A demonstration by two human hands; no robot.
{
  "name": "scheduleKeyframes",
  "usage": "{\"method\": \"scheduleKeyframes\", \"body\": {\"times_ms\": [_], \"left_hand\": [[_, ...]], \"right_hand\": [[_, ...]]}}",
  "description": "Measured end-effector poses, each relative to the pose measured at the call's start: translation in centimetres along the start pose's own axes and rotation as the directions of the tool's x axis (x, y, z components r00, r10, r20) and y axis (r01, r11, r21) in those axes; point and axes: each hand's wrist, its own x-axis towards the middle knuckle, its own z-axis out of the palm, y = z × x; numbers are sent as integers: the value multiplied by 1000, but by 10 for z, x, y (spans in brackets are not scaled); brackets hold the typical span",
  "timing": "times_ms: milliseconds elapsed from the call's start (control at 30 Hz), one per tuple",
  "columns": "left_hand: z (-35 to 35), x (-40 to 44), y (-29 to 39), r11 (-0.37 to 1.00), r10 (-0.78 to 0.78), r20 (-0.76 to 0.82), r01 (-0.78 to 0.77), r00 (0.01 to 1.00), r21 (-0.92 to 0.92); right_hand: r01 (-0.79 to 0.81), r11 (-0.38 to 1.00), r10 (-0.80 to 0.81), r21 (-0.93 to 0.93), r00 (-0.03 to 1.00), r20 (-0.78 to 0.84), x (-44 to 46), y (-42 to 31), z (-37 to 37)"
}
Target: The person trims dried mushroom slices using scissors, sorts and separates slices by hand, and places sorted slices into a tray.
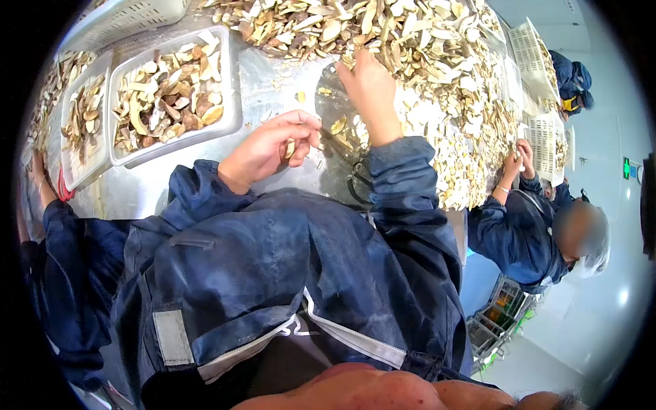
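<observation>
My left hand (273, 145) hovers above the metal table with its fingers curled round a pale mushroom slice (290, 147), which shows only in part. At the near edge of a large heap of dried mushroom slices (437, 61), my right hand (370, 89) reaches forward. Its thumb and fingers are apart, and I make out nothing held in it. A few loose slices (339, 125) lie on the table between my hands. To the left, a clear plastic tub (234, 102) holds larger brown and cream mushroom pieces (167, 99).
A second tub (102, 158) with slices stands farther left, by a co-worker's arm (46, 188). White baskets (143, 15) (544, 140) sit at the back left and on the right. Another person (523, 232) works at the heap's right side. Crates (495, 321) stand on the floor.
</observation>
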Motion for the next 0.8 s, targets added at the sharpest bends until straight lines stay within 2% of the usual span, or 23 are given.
{"method": "scheduleKeyframes", "body": {"times_ms": [133, 167, 267, 400, 633, 733, 800], "left_hand": [[1, -4, 1, 1000, -3, -63, 3, 998, -2], [1, -4, 2, 1000, 1, -59, -1, 998, -9], [1, -3, 0, 1000, 3, -42, -4, 999, -21], [4, -4, 0, 1000, -8, -54, 8, 998, 3], [4, -3, -1, 1000, 13, -60, -14, 998, -9], [2, -3, -1, 1000, 21, -50, -22, 999, -22], [3, -4, 0, 1000, 26, -72, -28, 997, -14]], "right_hand": [[-30, 992, 34, -123, 999, 32, 9, -5, 12], [-33, 997, 32, -71, 999, -21, 6, -1, 14], [-83, 994, 90, -69, 990, 107, -3, 6, -2], [-163, 951, 133, 263, 983, 129, -23, 19, -11], [-166, 976, 177, -137, 981, 74, -7, -7, -1], [-118, 984, 125, -137, 991, 46, -5, -10, 3], [-105, 988, 122, -116, 980, 154, -7, -8, -3]]}}
